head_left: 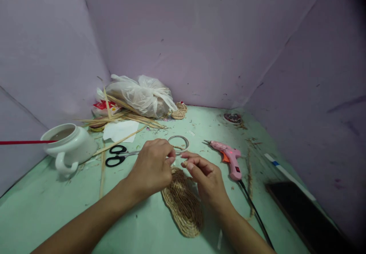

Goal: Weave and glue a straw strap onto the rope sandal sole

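Note:
A sole-shaped woven straw piece lies on the table beneath and between my hands, its upper end partly covered. My left hand is closed at the piece's upper left, thumb against the curled fingers; what it grips is hidden. Just across from it, my right hand pinches the tan end of a straw cord between thumb and fingertips. Behind both hands lies a clear roll of tape. Black-handled scissors rest beside my left hand, blades partly behind it.
A pink glue gun lies at right, its black cable running forward. A dark flat object lies near the right wall. A white pot stands left. Behind are straw strips, white paper and a plastic bag.

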Demonstrator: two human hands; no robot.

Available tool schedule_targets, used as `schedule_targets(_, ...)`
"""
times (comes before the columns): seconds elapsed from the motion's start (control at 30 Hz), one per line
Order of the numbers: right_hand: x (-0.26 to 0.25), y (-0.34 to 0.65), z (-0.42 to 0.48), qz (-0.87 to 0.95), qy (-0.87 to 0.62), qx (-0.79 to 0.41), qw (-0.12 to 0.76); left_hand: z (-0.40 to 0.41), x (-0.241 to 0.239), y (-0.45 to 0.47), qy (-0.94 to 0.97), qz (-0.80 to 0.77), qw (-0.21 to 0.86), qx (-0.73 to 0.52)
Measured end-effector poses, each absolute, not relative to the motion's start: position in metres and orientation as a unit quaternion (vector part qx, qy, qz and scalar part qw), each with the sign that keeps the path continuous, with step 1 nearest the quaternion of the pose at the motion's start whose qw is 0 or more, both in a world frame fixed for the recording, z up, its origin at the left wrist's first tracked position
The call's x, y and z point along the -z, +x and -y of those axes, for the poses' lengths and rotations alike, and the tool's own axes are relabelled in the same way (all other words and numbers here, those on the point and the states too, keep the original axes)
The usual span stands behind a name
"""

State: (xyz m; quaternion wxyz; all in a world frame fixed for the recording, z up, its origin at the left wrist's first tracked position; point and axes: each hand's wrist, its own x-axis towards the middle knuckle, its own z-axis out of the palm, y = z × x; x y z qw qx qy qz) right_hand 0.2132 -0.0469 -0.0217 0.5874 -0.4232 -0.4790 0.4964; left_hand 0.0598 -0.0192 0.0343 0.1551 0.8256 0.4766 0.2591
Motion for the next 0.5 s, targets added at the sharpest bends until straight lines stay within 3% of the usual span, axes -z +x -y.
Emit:
schedule_targets(0.23,0.021,0.21,0.046,0.367,-0.46,-0.532,0.609,0.028,-0.037,0.071,0.736,-0.449,0.38,-0.335)
schedule_targets(0.5,0.007,0.206,0.052,0.409,-0.469,-0.526,0.58,0.027,-0.031,0.077,0.708,-0.48,0.39,-0.341)
